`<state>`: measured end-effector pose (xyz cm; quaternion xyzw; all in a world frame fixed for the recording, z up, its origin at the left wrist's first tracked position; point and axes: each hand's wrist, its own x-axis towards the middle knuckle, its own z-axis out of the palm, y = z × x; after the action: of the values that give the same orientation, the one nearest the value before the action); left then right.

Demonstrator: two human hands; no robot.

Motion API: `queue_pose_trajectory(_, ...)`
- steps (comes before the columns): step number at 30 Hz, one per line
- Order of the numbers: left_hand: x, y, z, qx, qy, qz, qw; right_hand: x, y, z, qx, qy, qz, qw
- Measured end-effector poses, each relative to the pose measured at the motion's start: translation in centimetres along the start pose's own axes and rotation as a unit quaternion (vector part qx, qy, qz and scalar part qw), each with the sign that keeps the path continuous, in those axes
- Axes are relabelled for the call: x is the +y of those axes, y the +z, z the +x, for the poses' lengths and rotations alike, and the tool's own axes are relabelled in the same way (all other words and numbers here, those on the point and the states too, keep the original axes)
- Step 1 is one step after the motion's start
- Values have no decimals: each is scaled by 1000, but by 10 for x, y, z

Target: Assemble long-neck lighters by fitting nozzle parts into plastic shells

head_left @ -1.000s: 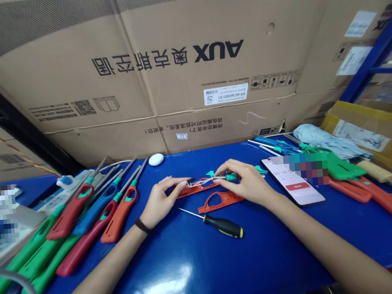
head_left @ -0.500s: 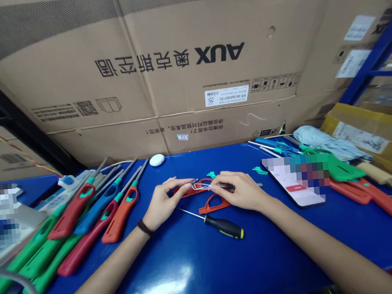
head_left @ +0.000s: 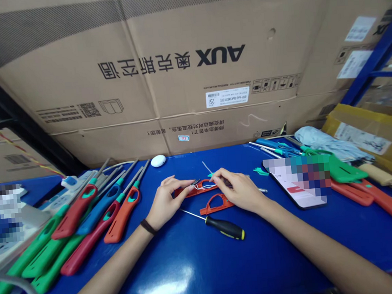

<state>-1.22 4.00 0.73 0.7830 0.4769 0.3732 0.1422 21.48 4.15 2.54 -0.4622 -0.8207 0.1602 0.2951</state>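
My left hand (head_left: pixel 166 202) pinches a small dark part with thin white wires (head_left: pixel 202 183) at the end of an opened orange lighter shell (head_left: pixel 195 191) on the blue table (head_left: pixel 199 265). My right hand (head_left: pixel 239 189) is closed on the other end of those wires, and one wire end sticks up behind its fingers. A second orange shell half (head_left: pixel 215 205) lies just in front of my right hand. A black-and-yellow screwdriver (head_left: pixel 220 226) rests nearer me, untouched. Small teal plastic pieces (head_left: pixel 260 171) lie to the right of my right hand.
Several long lighters in green, red, blue and orange (head_left: pixel 86 220) lie at the left. A phone (head_left: pixel 297 184) and more lighter parts (head_left: pixel 367 187) sit at the right. A white round object (head_left: pixel 158 160) lies near the large cardboard boxes (head_left: pixel 189 74) behind the table.
My right hand moved left, nearer my left hand, off the teal pieces. The white wires are now bunched between both hands, with one end sticking up.
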Motion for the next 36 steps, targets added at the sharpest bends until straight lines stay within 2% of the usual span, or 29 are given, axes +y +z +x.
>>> queue_pose_trajectory(5,-3,1,3,-13,31,53,998,-1,1,3,1,-31,-39,999)
queue_pose_trajectory(12,1,1,4,-14,37,33,999,-1,5,23,-26,-37,-118,992)
queue_pose_trajectory(22,-2,3,3,-11,51,45,998,-1,11,33,-87,-56,-125,987)
queue_pose_trajectory(29,3,3,-1,-39,48,68,996,9,9,31,-92,-73,-89,989)
queue_pose_trajectory(36,1,3,-1,-64,40,62,995,5,4,34,-103,-80,-104,986)
